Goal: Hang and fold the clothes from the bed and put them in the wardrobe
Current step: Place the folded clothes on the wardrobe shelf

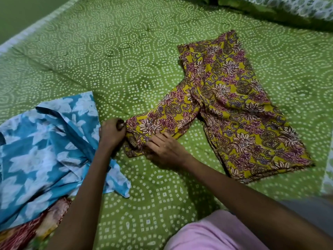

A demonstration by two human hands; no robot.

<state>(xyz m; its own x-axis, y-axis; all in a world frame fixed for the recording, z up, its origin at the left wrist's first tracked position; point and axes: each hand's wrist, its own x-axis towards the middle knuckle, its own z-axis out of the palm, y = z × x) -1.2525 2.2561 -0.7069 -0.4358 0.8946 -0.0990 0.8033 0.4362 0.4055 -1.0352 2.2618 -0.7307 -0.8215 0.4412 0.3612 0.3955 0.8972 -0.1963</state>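
View from above a bed, looking down past a person's two bare forearms. Nearest, at the bottom right, is a fold of pink cloth [212, 231] on the person's lap or body. At the bottom left corner lies a scrap of red patterned fabric [34, 230], partly under a blue garment with white flowers [45, 147], which lies crumpled at the left; the left forearm crosses over it.

In the middle, the left hand [111, 133] has its fingers curled shut around the end of one sleeve of a yellow floral garment [232, 109], pinching the cuff. The right hand [165, 150] lies just beside it with fingers nearly straight, pressing flat on the same sleeve's lower edge, gripping nothing.

The yellow garment, printed with maroon and cream flowers, is spread flat on the bed. Its body is folded into a long strip whose long axis runs from the far centre down to the near right. The held sleeve branches off toward the left, pointing at the hands.

The green bedsheet [126, 56] has a white dotted circle pattern. At the far right edge is a pillow [292, 8] in green and white. No brands, labels or readable writing show
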